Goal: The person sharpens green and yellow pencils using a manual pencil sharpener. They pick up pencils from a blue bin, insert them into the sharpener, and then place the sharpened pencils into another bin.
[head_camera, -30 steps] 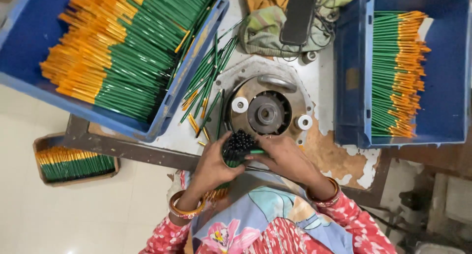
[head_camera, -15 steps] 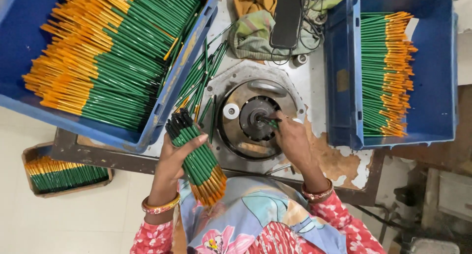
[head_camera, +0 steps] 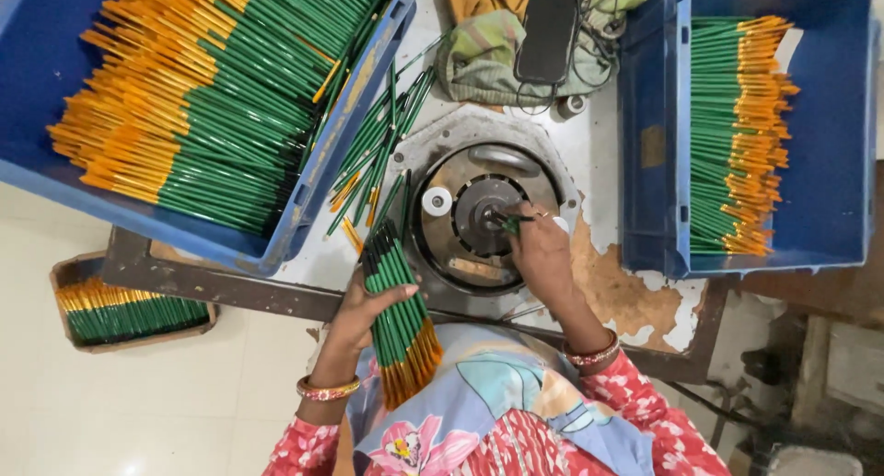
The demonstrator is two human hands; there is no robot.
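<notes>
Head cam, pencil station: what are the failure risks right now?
1. The right hand holds one pencil at the hub of the round metal machine; fingers sit close to it and might get nipped.
2. The left hand grips a thick pencil bundle tilted off the table edge; some may slide out.
3. Loose pencils beside the machine could roll.

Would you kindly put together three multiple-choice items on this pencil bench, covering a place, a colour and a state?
1. Where is the right hand?
A. In the right crate
B. At the round metal machine
C. On the floor box

2. What colour are the crates?
A. Blue
B. Red
C. White

3. What is the left hand doing?
A. Resting open and empty
B. Gripping a bundle of green pencils
C. Holding the cloth

Answers: 1 B, its fingers hold one pencil at the hub; 2 A, both walls are blue; 3 B, fingers wrap the bundle.
</notes>
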